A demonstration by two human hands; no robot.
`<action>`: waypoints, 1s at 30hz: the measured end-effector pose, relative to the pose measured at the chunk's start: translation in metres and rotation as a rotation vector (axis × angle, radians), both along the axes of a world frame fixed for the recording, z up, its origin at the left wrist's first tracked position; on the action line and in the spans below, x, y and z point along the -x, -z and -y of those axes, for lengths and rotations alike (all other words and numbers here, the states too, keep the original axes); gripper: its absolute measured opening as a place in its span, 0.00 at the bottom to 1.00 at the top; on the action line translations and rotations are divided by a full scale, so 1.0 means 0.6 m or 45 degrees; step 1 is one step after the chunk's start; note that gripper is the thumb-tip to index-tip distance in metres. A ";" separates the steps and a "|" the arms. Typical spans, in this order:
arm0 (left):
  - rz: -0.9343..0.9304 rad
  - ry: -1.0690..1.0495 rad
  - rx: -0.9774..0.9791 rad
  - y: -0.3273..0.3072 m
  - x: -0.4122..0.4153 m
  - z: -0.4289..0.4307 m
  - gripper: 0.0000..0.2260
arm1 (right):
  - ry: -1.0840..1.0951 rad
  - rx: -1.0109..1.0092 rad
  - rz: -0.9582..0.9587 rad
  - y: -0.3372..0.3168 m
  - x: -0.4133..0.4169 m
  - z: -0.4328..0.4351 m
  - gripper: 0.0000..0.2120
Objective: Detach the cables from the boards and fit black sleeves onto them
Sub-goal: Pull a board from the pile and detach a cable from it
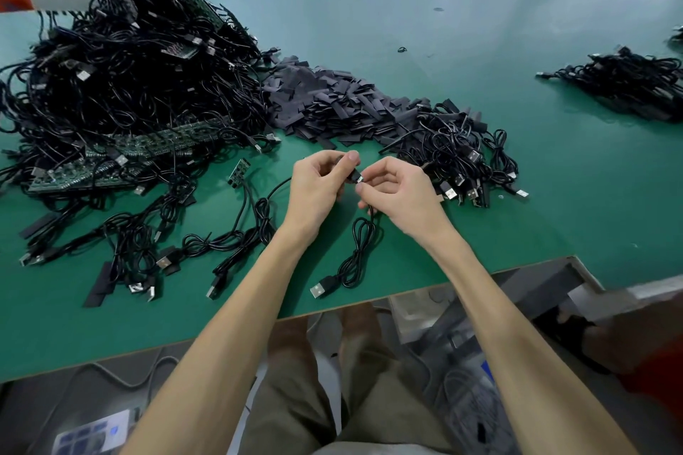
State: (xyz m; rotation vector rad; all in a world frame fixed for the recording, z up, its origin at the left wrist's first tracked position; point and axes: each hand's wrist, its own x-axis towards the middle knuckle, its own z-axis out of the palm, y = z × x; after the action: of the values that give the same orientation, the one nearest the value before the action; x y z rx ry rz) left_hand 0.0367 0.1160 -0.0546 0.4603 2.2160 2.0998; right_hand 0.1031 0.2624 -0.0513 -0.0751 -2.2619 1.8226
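Observation:
My left hand and my right hand meet above the green table. Between thumb and fingers the left hand pinches a small black sleeve, mostly hidden. The right hand pinches the small end of a black cable, whose coil hangs down to a USB plug near the table's front edge. A heap of flat black sleeves lies just beyond the hands. A big tangle of cables with green boards fills the far left.
Loose cables and one small board lie left of my hands. A cable bundle sits to the right, and another pile at far right. The table edge runs just above my knees.

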 end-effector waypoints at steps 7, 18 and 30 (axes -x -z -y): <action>0.040 0.036 -0.067 -0.003 0.000 0.001 0.09 | 0.101 -0.018 -0.066 -0.005 -0.004 0.001 0.05; 0.015 0.206 -0.171 -0.008 -0.003 0.005 0.09 | 0.081 0.135 -0.101 -0.007 0.002 -0.008 0.04; 0.045 0.202 -0.194 -0.002 0.000 0.005 0.07 | 0.067 0.172 -0.093 -0.007 -0.002 -0.010 0.07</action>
State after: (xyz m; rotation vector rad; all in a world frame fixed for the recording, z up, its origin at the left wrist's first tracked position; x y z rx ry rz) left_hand 0.0365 0.1131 -0.0536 0.5831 1.9389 2.1829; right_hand 0.1042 0.2686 -0.0470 -0.0889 -2.0666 1.9165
